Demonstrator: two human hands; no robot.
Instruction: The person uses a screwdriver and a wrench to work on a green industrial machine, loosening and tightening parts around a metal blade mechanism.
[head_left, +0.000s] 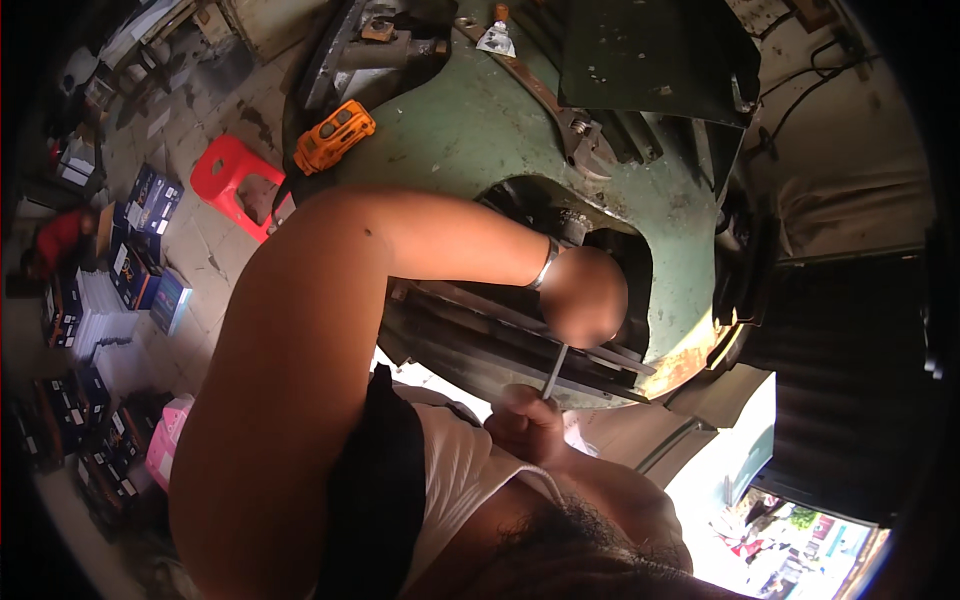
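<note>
My left forearm reaches across to the opening in a green metal machine casing. A metal band circles its wrist. My left hand is blurred over the opening, so its fingers cannot be read. Closer to my body, my right hand is closed in a fist around a thin metal rod. The rod runs from this fist up to the left hand, and its far end is hidden there. Beyond my left hand, a worn adjustable wrench lies on the casing.
An orange push-button remote lies on the casing's left side. A small bottle with an orange cap is at the far edge. Left on the tiled floor are a red plastic stool and stacked dark boxes. A black shutter stands right.
</note>
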